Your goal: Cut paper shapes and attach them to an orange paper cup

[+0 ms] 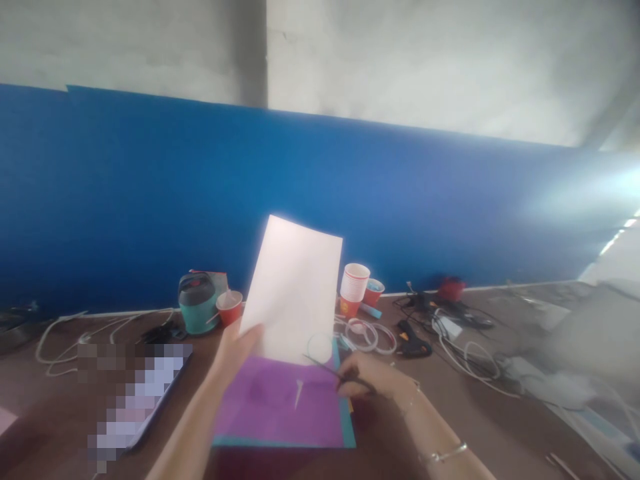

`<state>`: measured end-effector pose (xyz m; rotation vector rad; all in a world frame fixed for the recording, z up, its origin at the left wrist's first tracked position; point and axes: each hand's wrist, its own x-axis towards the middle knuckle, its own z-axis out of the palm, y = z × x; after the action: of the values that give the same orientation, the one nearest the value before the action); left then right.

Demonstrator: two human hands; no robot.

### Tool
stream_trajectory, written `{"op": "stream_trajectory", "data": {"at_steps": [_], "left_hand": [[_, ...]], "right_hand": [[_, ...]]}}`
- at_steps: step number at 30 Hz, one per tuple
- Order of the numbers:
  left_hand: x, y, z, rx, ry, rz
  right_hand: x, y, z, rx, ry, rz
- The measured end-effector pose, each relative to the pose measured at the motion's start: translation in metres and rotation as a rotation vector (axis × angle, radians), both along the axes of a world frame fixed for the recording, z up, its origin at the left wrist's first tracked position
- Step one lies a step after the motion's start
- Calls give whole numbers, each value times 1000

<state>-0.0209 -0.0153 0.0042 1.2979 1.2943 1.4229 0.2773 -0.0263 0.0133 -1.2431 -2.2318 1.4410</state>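
A white sheet of paper (297, 287) is held up by its lower left edge in my left hand (237, 350), fingers closed on it. My right hand (357, 377) is wrapped round a pair of scissors (323, 365), whose blades point left near the sheet's lower right corner. A circle outline shows at that corner. Beneath lies a purple sheet (280, 413) over a teal sheet (349, 427), with a small white scrap (299, 393) on the purple.
Behind are a teal container (197, 310), a red cup (230, 307), stacked paper cups (354, 287) and tape rings (385, 339). A glue gun (414, 341) and tangled cables (470, 360) lie right. A pixelated device (145, 400) lies left.
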Motion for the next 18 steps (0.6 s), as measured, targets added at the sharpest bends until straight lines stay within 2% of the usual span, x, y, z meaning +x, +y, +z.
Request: {"op": "stream_trajectory", "data": {"at_steps": [11,18], "left_hand": [[1,0,2,-9,-13,31],[0,1,-1,17,-13,66]], "right_hand": [[-4,-3,4,-36,44,-20],[-5,0,-8,-120,138,-59]]}}
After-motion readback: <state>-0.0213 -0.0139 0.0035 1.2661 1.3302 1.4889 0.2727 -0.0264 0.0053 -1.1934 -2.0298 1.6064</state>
